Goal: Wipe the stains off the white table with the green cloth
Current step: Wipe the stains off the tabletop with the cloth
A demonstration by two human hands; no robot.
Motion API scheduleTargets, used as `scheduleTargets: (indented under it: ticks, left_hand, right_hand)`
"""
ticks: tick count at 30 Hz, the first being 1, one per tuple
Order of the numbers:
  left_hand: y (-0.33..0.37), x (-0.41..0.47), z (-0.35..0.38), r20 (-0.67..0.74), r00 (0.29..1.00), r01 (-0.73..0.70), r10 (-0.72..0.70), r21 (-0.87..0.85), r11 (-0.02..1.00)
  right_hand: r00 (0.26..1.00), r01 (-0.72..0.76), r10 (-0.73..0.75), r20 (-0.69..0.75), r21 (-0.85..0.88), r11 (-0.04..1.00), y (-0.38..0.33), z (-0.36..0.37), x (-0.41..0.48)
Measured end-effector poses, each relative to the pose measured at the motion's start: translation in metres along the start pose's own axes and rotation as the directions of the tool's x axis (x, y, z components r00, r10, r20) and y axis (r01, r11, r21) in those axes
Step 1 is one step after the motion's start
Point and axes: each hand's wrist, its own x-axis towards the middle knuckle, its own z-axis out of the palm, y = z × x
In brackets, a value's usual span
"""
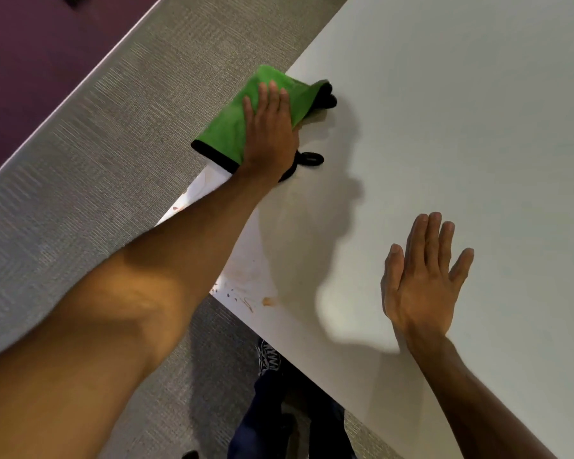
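My left hand point(269, 137) presses flat on the cloth point(226, 127) at the desk's point(444, 127) far left edge. My right hand point(421, 286) lies flat, fingers spread, holding nothing. Stains point(246, 296) at the near left corner are not yet wiped.

White table point(444, 127) with green cloth point(229, 127) at its edge, brownish stains point(267, 301) near the corner

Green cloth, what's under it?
The green cloth lies on the white table at its edge, part of it overhanging the carpet, with the left hand pressing flat on top. Whether that patch is stained cannot be seen; the cloth covers it.
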Motion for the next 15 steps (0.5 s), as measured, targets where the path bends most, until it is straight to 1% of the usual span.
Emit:
scheduleTargets:
  ticks: [3, 5, 7, 10, 12, 15]
  left_hand:
    - [0.000, -0.030, -0.004, 0.027, 0.991, -0.130, 0.129, 0.020, 0.991]
    - [0.001, -0.066, -0.006, 0.074, 0.974, -0.219, 0.216, 0.032, 0.975]
    - [0.003, -0.106, -0.006, 0.092, 0.952, -0.298, 0.293, 0.045, 0.954]
    - [0.009, -0.168, -0.006, 0.059, 0.920, -0.384, 0.387, -0.059, 0.921]
    - [0.010, -0.198, 0.000, 0.001, 0.899, -0.435, 0.439, -0.132, 0.891]
    - [0.009, -0.194, 0.006, -0.055, 0.886, -0.462, 0.460, -0.180, 0.868]
  right_hand:
    - [1.000, -0.010, 0.010, 0.016, -0.004, 1.000, -0.003, -0.004, 0.000]
    - [0.999, -0.019, 0.019, 0.031, -0.004, 1.000, -0.004, -0.006, 0.001]
    - [0.999, -0.021, 0.021, 0.042, 0.001, 1.000, -0.006, -0.007, 0.000]
    - [0.999, -0.024, 0.024, 0.044, 0.002, 1.000, -0.006, -0.007, 0.001]
    - [0.999, -0.026, 0.027, 0.040, -0.007, 1.000, -0.006, -0.006, 0.001]
    - [0.999, -0.025, 0.026, 0.035, -0.014, 1.000, -0.004, -0.004, 0.003]
